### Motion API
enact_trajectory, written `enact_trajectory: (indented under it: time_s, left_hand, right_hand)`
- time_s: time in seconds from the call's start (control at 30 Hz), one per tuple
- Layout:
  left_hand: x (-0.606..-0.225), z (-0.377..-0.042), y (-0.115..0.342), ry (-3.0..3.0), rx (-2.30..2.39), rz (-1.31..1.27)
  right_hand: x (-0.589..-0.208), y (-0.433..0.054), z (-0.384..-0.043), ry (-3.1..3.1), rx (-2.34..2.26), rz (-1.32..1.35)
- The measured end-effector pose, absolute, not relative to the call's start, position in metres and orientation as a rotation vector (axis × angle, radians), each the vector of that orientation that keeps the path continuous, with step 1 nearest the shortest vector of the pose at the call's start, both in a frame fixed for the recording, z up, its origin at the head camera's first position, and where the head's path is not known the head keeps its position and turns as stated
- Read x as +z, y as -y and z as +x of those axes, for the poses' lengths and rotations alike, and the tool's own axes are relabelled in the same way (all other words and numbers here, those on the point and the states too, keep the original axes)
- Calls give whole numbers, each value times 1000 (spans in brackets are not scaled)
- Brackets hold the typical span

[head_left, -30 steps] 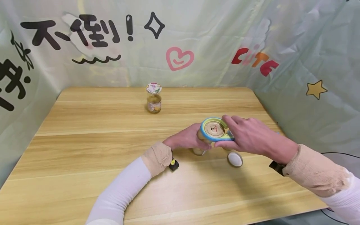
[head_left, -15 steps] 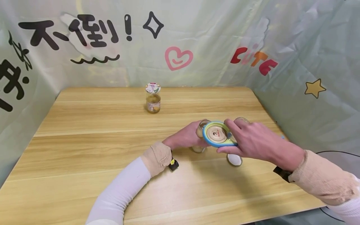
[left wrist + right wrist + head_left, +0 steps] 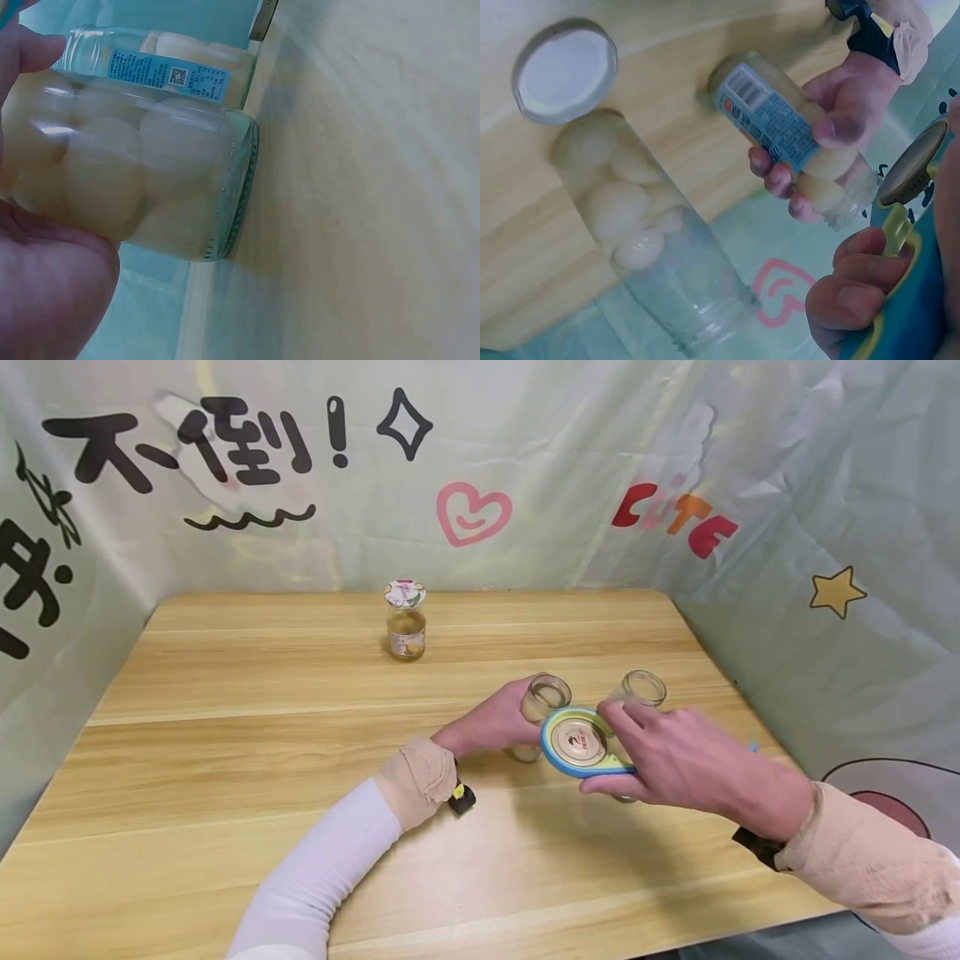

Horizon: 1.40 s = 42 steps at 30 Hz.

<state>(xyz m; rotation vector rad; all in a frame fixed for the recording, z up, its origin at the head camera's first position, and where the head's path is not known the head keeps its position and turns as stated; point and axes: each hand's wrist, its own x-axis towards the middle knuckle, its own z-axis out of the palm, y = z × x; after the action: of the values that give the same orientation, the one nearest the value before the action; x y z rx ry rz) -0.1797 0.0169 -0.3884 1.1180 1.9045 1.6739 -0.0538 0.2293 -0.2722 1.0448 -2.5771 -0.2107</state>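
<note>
My left hand (image 3: 495,722) grips a glass jar (image 3: 112,161) of pale round fruit around its side; the jar stands on the table with its mouth uncovered. A blue-and-green jar opener (image 3: 553,758) is held in my right hand (image 3: 675,756), its fingers curled round the handle. Inside the opener's loop sits a gold metal lid (image 3: 579,743), just in front of the left jar's rim and apart from it. A second uncovered jar (image 3: 622,195) of similar fruit stands beyond my right fingers. Near its base a loose lid (image 3: 566,75) lies white inside up, mostly hidden in the head view.
Farther back on the wooden table (image 3: 262,693) stands a smaller jar (image 3: 407,631) with a patterned lid on. A printed curtain (image 3: 562,468) hangs behind the table and along its sides.
My right hand has brought the opener and lid off the left jar and toward me, so both jars' open mouths now show. My left hand has kept its grip on the jar.
</note>
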Motion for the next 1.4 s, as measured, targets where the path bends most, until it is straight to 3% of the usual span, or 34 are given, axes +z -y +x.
enact_trajectory:
  time_s: [0.53, 1.03, 1.4]
  left_hand:
    - [-391, -181, -19, -1960, 1711, 1073]
    - [-389, -181, -18, -1966, 1755, 1001]
    - [-388, -182, -18, -1969, 1755, 1010]
  right_hand:
    - [-309, -236, -44, 2780, -111, 1003]
    - [-343, -239, -44, 3104, 423, 962]
    - [-353, -236, -43, 3361, 713, 608]
